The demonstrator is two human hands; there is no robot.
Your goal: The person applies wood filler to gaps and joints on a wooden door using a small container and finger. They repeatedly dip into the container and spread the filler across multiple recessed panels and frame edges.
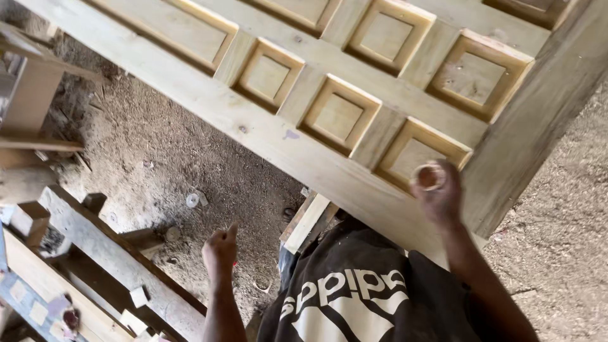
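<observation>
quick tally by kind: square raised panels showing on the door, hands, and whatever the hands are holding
Square raised panels on the wooden door: 5 whole, first at, with more cut off at the top edge
Hands: 2, left hand and right hand
Held things: 1, a small round piece in the right hand; the left hand's hold is unclear
Total: 8

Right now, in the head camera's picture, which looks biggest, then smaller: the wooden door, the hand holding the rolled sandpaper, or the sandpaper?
1. panelled wooden door
2. right hand
3. rolled sandpaper

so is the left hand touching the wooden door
No, the left hand hangs over the sawdust floor, apart from the panelled door; only the right hand is at it.
</observation>
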